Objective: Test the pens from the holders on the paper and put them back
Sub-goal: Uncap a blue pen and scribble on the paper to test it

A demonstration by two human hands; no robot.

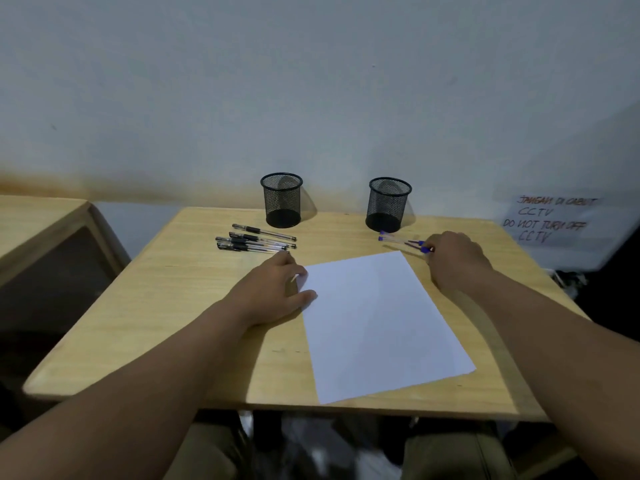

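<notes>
Both holders (281, 199) (388, 204) empty, paper (374, 323) unmarked: testing not begun. Right hand (455, 259) fingers pinch blue pens (401, 241); left hand (277, 289) flat, fingers spread, near black pens (256, 241).

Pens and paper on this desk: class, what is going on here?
A person sits at a desk with blank paper in front. Both mesh holders look empty. Black pens lie by the left holder, blue pens by the right. The left hand rests at the paper's edge; the right hand touches the blue pens.
</notes>
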